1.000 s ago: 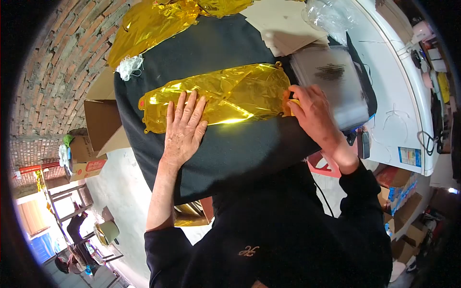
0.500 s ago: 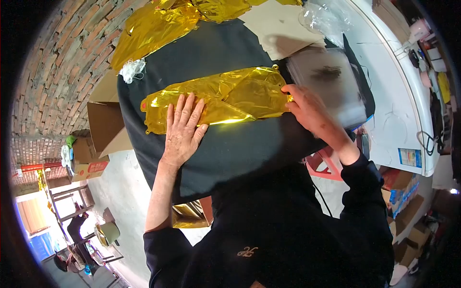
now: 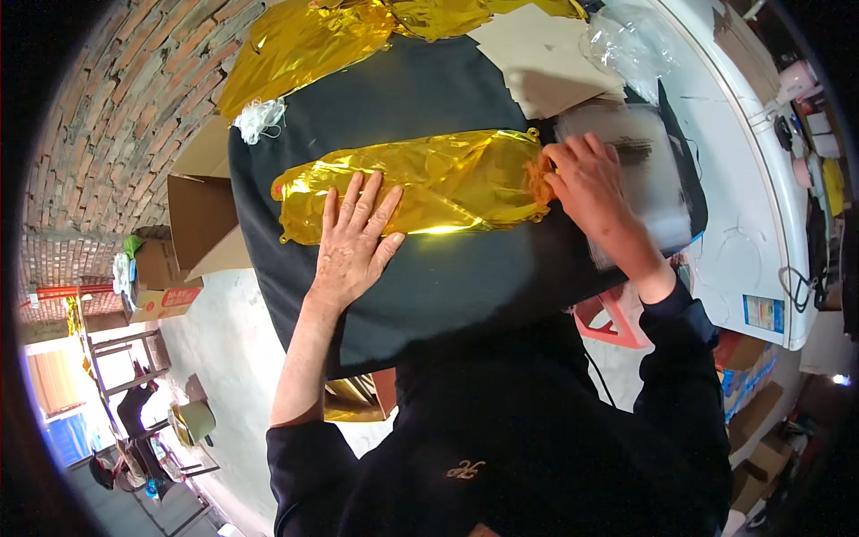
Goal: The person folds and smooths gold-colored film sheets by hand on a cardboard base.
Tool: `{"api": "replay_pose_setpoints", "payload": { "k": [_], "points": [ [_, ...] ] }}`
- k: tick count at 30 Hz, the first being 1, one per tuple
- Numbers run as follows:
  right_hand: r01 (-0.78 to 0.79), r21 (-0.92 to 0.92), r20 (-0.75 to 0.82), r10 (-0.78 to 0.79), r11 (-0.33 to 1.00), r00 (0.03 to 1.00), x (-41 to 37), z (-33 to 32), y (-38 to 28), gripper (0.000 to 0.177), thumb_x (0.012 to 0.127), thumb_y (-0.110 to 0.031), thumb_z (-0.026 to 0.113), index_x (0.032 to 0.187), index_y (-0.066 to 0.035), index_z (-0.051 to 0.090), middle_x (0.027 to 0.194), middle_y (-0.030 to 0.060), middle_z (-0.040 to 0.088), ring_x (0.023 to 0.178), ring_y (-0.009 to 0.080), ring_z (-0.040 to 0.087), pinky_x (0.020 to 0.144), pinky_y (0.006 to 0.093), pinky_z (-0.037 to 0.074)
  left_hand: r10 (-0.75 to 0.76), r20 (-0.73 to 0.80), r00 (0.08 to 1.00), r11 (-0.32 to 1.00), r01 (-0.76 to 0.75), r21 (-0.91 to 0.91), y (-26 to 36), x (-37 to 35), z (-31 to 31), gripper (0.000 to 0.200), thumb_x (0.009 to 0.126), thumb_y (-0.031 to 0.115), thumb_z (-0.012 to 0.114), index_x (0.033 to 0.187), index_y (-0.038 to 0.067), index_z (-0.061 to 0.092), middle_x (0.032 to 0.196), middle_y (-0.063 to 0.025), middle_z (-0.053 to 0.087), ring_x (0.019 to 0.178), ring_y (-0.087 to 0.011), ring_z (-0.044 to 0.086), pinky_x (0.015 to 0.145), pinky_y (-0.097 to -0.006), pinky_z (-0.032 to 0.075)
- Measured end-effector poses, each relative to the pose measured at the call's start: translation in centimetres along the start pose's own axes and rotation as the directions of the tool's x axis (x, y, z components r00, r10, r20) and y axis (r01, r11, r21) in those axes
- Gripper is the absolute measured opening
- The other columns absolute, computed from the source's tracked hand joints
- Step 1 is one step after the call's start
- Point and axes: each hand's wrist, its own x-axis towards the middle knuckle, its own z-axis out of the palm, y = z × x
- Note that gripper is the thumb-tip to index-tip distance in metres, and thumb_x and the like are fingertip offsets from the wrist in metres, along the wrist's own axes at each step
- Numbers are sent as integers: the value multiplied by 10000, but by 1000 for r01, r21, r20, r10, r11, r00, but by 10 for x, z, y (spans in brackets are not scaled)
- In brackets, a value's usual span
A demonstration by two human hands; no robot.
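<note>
A flat, shiny gold foil piece (image 3: 447,179) lies lengthwise on the black-covered table (image 3: 429,286), with small loops at its corners. My left hand (image 3: 356,246) rests on the left part of the foil, its fingers spread and lying flat. At the foil's right end, my right hand (image 3: 591,183) has its thumb and fingertips pinched together on the foil's end. That end (image 3: 537,182) looks crumpled and orange beside the fingertips.
More gold foil (image 3: 304,54) lies at the back left, near a white string bundle (image 3: 259,120). At the back right are brown paper sheets (image 3: 550,58), clear plastic (image 3: 626,45) and a stack of transparent bags (image 3: 658,179). An open cardboard box (image 3: 201,224) stands left.
My right hand has shifted slightly right and up, and its fingers have curled. The foil's right end now looks crumpled. My left hand stays flat on the foil. The whole view has shifted slightly.
</note>
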Motion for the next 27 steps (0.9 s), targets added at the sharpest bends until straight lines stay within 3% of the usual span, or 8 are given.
{"api": "replay_pose_setpoints", "payload": {
  "k": [2,5,9,10,16,25,27],
  "points": [
    [-6,-81,-99,-2,997,995,6,-4,-13,239,895,-164,739,1124,-125,683,1135,60,670,1169,289,608,966,460,495,1,7,1000,1000,-1,3,0,0,-2,634,1087,508,527,1645,211,464,1738,-110,357,1627,-339,268,1314,-602,176],
    [241,92,-242,-213,966,947,14,10,-27,188,903,-154,693,1087,-120,677,1121,66,658,1141,298,619,962,462,508,-4,-4,1000,1000,4,1,1,0,0,630,1086,511,526,1641,219,469,1734,-109,364,1623,-340,277,1313,-602,179],
    [461,262,-273,-393,848,878,21,38,-47,281,964,-177,595,1190,-47,699,1247,91,681,1236,289,619,1075,432,507,-10,-19,1000,1000,10,-4,2,-1,-1,627,1088,517,517,1643,227,467,1731,-109,367,1622,-338,278,1314,-602,176],
    [452,301,-194,-410,840,891,22,38,-49,355,996,-178,545,1278,-26,698,1314,105,679,1287,280,606,1109,415,493,-11,-25,1000,1000,11,-4,2,-1,-1,629,1089,521,513,1643,229,466,1731,-108,367,1622,-337,278,1314,-602,174],
    [517,271,-192,-480,812,856,33,53,-44,382,1022,-168,517,1342,-40,681,1356,134,655,1351,304,573,1163,425,461,-2,-9,1000,999,3,33,2,-1,-1,634,1102,538,471,1659,237,441,1749,-103,331,1641,-317,234,1335,-579,130],
    [486,272,-124,-470,831,874,32,52,-41,403,1003,-102,557,1389,-44,657,1417,147,622,1389,340,562,1189,433,444,-15,20,1000,1000,15,28,3,-1,-5,628,1099,542,484,1652,248,456,1748,-103,337,1640,-331,235,1339,-569,126],
    [501,239,-136,-482,832,866,33,50,-39,362,1004,-119,565,1338,-39,681,1391,143,635,1356,324,582,1172,441,465,-17,25,1000,1000,17,13,3,0,-5,627,1092,538,499,1649,252,461,1744,-105,347,1639,-332,239,1337,-571,128]
  ]
}}
